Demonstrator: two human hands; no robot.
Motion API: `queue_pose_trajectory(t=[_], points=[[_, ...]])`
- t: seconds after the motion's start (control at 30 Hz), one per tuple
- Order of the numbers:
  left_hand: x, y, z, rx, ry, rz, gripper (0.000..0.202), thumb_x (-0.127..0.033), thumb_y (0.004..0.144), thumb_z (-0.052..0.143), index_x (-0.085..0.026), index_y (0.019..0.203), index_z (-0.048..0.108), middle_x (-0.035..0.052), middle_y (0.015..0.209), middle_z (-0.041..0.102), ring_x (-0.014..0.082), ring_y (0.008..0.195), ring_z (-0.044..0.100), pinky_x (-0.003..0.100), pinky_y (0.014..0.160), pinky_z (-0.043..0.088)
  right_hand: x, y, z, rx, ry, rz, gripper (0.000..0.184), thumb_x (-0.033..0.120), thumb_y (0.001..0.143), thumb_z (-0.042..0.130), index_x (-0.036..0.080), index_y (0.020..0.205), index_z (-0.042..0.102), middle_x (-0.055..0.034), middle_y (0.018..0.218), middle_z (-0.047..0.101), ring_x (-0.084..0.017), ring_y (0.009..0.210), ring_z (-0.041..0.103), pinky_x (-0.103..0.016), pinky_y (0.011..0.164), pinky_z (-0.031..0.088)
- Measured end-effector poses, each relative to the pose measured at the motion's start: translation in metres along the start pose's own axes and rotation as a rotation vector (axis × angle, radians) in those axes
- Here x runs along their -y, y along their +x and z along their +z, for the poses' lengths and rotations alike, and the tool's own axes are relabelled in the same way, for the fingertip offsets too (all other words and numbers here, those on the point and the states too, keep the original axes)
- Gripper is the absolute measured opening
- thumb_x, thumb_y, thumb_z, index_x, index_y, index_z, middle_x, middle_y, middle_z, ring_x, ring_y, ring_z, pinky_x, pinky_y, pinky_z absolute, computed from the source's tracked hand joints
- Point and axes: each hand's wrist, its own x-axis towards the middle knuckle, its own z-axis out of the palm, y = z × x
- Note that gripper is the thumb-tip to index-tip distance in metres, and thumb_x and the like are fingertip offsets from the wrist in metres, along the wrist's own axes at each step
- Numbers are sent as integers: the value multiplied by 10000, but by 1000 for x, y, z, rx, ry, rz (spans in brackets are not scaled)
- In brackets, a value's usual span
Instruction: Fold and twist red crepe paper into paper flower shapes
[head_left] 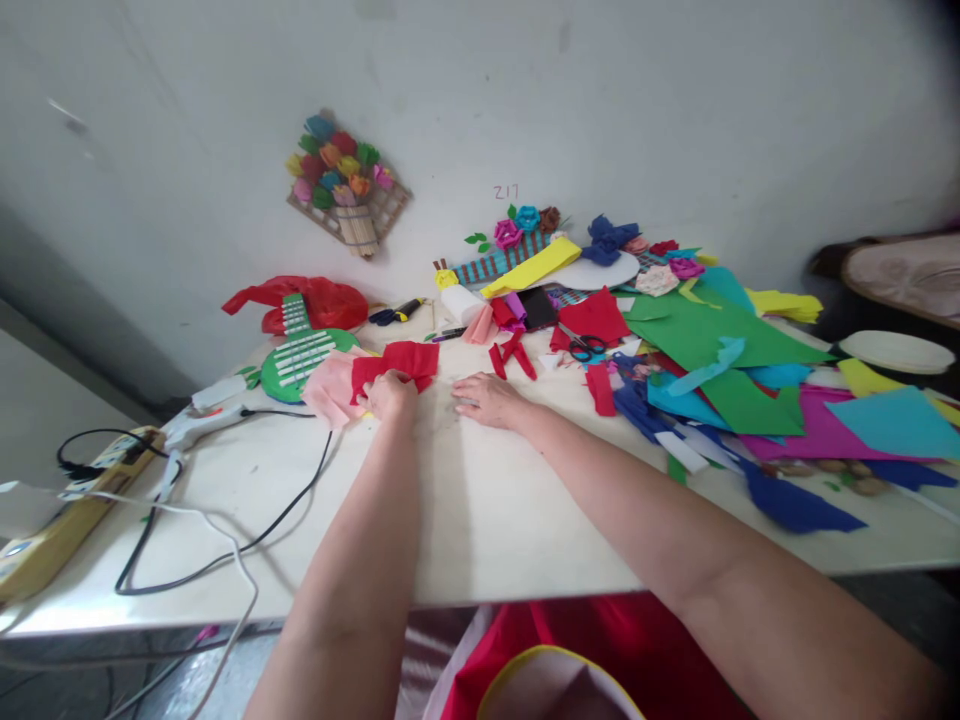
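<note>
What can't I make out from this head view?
All in the head view:
Left hand: fingertips mostly hidden by the hand itself, so whether it pinches or presses the red paper is unclear.
Pink paper: partly covered by the red paper.
Power strip: near end cut off by the left edge.
Scissors: too small to trace the blades.

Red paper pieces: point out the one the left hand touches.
The red piece overlapping the pale pink paper, under the left hand; the other red pieces lie farther right, away from that hand.
</note>
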Motion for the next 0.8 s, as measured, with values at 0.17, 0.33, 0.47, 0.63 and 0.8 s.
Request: queue_pose_trajectory(t=[0.17,0.33,0.47,0.63,0.8], points=[[1,-1,0,-24,-28,-7,205,-206,664,522,-219,769,697,143,979,655,352,1085,456,515,936,227,0,0,-1,18,-3,16,327,329,815,524,210,1101,628,-42,1236,563,-192,1147,484,-348,990,349],[-1,-2,-3,-66,-74,-25,211,-232,669,518,-224,784,695,116,936,675,336,1017,513,524,942,227,0,0,0,18,-4,10,324,321,812,526,201,1094,632,-50,1233,565,-199,1146,487,-358,994,349],[-4,-6,-6,-105,-100,18,210,-270,686,522,-228,798,695,101,919,675,314,997,518,515,960,221,0,0,0,-1,-6,12,340,302,799,539,186,1107,623,-73,1313,486,-220,1145,489,-387,989,361],[-9,-12,-4,-211,-170,286,178,-294,702,535,-228,759,689,70,972,654,273,1037,481,414,946,290,4,-2,-6,-73,-12,19,463,266,775,552,186,1230,529,-59,1486,171,-262,1179,451,-411,977,386],[-12,-16,0,-243,-188,552,105,-295,695,578,-234,684,663,45,952,650,263,1041,465,436,1012,189,3,0,-4,-118,2,24,494,198,765,531,203,1257,496,-39,1501,98,-273,1210,416,-427,989,377]])
